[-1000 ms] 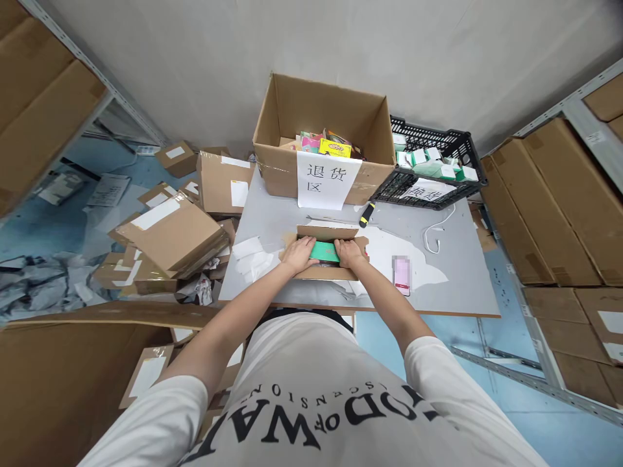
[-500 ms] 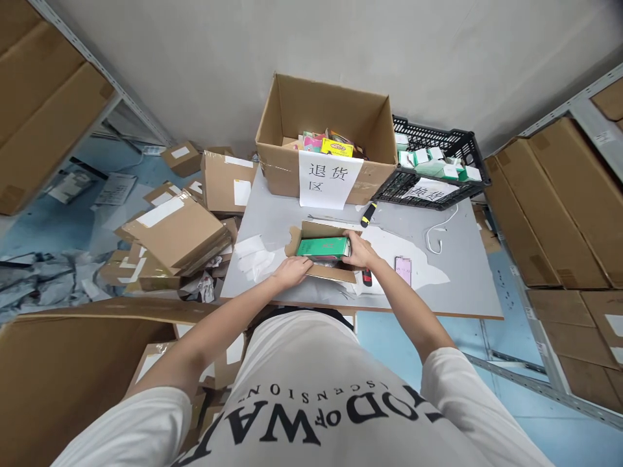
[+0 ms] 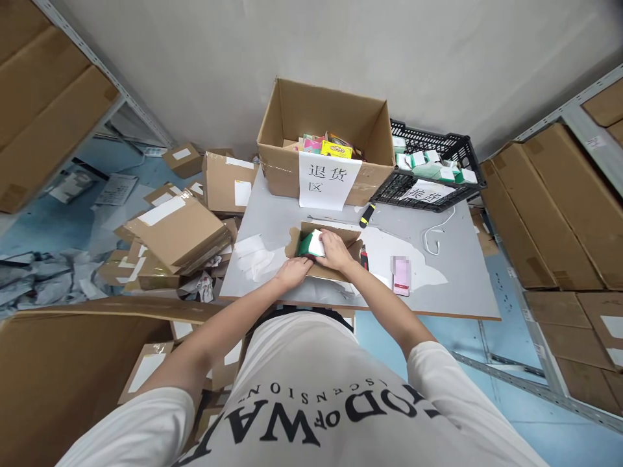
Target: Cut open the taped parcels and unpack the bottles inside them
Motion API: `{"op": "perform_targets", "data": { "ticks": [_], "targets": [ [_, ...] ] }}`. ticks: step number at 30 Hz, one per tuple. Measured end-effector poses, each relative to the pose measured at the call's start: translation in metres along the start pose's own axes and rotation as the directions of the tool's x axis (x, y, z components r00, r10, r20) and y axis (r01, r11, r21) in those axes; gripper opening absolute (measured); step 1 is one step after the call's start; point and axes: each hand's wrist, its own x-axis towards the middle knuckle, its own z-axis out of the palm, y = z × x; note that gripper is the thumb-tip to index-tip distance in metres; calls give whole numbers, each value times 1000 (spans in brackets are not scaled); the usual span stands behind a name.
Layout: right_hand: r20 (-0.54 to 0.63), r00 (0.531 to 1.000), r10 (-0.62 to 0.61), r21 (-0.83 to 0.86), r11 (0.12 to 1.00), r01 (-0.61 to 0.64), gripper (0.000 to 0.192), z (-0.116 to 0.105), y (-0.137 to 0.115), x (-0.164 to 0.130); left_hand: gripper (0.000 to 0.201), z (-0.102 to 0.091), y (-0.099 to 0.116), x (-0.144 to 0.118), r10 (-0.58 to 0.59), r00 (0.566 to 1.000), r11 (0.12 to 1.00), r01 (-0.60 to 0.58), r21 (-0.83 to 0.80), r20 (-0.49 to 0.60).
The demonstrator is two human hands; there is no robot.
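On the table, a small open cardboard box [image 3: 291, 242] lies with its flaps spread. A green box with a white end [image 3: 305, 245] stands tilted at the left part of its inside. My right hand [image 3: 333, 250] reaches into the cardboard box, fingers closed on the green box's white end. At the near left edge, my left hand [image 3: 293, 272] is closed on the wall of the cardboard box; its fingertips are partly hidden. A red and black box cutter [image 3: 364, 257] lies just right of the cardboard box.
Behind stands a large carton [image 3: 280, 175] of small packets, beside a black crate [image 3: 428, 199] of green and white boxes. A yellow and black cutter [image 3: 367, 215], a phone [image 3: 402, 275] and a white cable [image 3: 428, 243] lie on the table [image 3: 462, 292]. Parcels [image 3: 178, 230] are piled at left.
The green box went from lying flat across the cardboard box to tilted up with its white end showing. My right hand moved left with it. My left hand stayed nearly in place.
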Motion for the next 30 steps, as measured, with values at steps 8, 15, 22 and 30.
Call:
{"op": "perform_targets", "data": {
  "ticks": [8, 15, 22, 30],
  "targets": [
    [103, 994, -24, -92, 995, 34, 47, -10, -4, 13, 25, 2, 2, 4, -41, 999, 999, 41, 36, -16],
    [-25, 992, -124, -67, 990, 122, 46, -60, -7, 28, 29, -4, -12, 11, -73, 996, 997, 74, 14, -42],
    [-318, 934, -164, -97, 985, 140, 43, -168, -19, -10, 41, -19, -51, 45, -189, 982, 982, 189, -16, -13],
    [-253, 963, -96, -45, 995, 88, 42, -170, -26, -92, 33, -26, -72, 67, -248, 968, 967, 249, -50, 38]
  ]
}}
